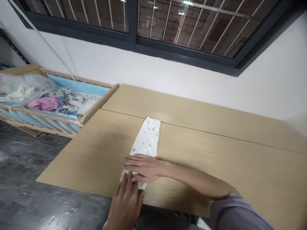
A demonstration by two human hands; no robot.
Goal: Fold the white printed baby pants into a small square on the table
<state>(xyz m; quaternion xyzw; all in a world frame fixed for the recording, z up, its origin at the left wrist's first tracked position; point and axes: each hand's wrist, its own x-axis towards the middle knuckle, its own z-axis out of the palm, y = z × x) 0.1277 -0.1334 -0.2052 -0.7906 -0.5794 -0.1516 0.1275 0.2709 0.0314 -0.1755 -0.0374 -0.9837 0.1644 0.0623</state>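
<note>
A long, narrow folded strip of white cloth with a small print [146, 140] lies on the light wooden table [216, 153], running from the near edge toward the middle. My right hand [144, 166] lies flat across its near part, fingers stretched out to the left. My left hand [126, 201] rests flat on the cloth's near end at the table's front edge, fingers pointing away from me. Neither hand grips anything.
A wooden baby cot [55, 102] with blue lining stands to the left of the table, filled with several crumpled clothes, including a pink one [44, 103]. Behind the table is a white wall with a dark-framed window [153, 28]. Dark floor [31, 179] lies at the left.
</note>
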